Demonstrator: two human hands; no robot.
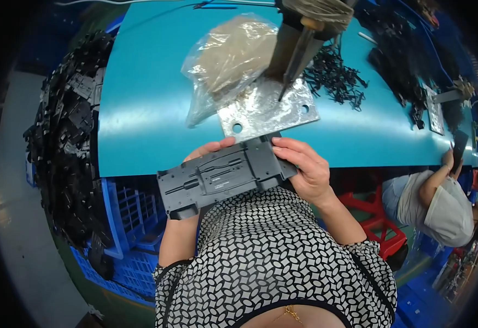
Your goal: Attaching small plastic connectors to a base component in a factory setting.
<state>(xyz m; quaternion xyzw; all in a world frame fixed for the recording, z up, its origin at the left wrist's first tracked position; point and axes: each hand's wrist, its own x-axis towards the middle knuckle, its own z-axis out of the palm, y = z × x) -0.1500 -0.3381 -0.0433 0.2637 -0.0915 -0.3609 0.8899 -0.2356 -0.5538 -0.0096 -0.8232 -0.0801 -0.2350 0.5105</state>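
Note:
A black moulded plastic housing [217,177], long and flat with raised ribs and slots, is held between my two hands just off the near edge of the table. My left hand [209,147] grips it from behind; its fingertips show over the far edge and the rest is hidden under the part. My right hand [304,167] closes round the right end, thumb side and fingers against it. Right beyond the housing lies a silver metal plate [266,117] with round holes, the base of an upright press-like tool [299,46].
A clear plastic bag [233,54] with brown contents rests on the blue-green table [146,98]. Small black pieces [337,76] are heaped right of the tool. Black parts [77,93] pile up at left, near a blue crate [132,210]. Another person [436,202] works at right, near a red stool [378,229].

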